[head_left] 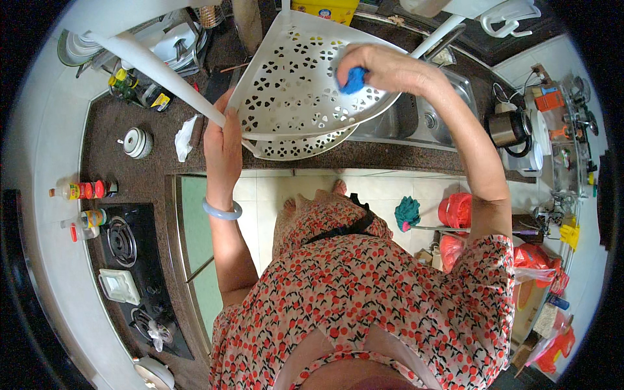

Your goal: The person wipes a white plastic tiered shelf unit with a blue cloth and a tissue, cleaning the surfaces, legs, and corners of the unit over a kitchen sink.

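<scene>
A white corner shelf rack (297, 92), its tiers pierced with clover-shaped holes, stands tilted over the counter and sink. My left hand (224, 146) grips the tier's left corner, right by a white post (165, 78). In my right hand (390, 68) is a crumpled blue cloth (354, 80), pressed against the right part of the tier's top surface. That hand is slightly blurred. Under this tier a lower one (297, 150) shows partly; the rest of it is hidden.
Behind the rack's right side lies a steel double sink (429, 119). Bottles (141, 90) and a lidded jar (137, 143) stand on the left counter, near a gas hob (141, 273). At right are an electric kettle (509, 129) and, below, a teal mop (407, 213).
</scene>
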`<state>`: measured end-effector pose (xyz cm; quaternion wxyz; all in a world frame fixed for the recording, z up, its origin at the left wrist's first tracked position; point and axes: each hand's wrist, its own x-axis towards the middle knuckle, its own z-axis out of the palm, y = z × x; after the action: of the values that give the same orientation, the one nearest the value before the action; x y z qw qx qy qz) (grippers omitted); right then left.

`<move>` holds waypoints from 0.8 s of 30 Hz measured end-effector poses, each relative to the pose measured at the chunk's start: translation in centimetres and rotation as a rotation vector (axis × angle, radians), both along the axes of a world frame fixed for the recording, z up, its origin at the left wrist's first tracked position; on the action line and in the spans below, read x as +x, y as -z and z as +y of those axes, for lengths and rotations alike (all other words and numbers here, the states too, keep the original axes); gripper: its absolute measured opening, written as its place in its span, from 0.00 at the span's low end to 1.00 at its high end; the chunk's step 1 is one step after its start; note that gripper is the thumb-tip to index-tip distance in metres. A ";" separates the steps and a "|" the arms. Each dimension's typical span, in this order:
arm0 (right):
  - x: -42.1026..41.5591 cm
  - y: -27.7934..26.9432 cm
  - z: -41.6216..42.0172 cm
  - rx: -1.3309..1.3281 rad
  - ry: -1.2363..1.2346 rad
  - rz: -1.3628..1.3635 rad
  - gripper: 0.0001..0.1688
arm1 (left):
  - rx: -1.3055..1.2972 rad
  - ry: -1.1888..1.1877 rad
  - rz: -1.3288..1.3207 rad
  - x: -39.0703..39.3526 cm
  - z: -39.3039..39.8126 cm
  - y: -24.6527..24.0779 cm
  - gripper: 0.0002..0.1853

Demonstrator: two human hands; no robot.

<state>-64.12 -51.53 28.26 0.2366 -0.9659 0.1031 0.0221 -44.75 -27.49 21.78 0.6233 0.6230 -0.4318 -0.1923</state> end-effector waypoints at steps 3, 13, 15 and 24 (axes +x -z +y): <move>0.0 1.5 -1.9 -0.437 0.230 -0.085 0.18 | 0.025 0.005 0.006 0.0 -0.1 -0.1 0.18; 2.3 2.6 4.6 0.128 0.300 -0.256 0.16 | 0.033 -0.061 0.001 0.1 -0.8 0.9 0.20; 2.2 1.3 5.1 0.496 0.448 -0.283 0.15 | 0.077 -0.069 0.002 -0.1 -0.6 0.6 0.20; -9.6 3.2 5.4 1.023 0.615 -1.009 0.25 | -0.028 -0.064 -0.149 -0.6 -1.5 0.4 0.17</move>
<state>-73.71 -46.14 25.08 0.6664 -0.5579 0.2230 -0.4416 -45.35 -28.96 21.41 0.6039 0.6403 -0.4594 -0.1194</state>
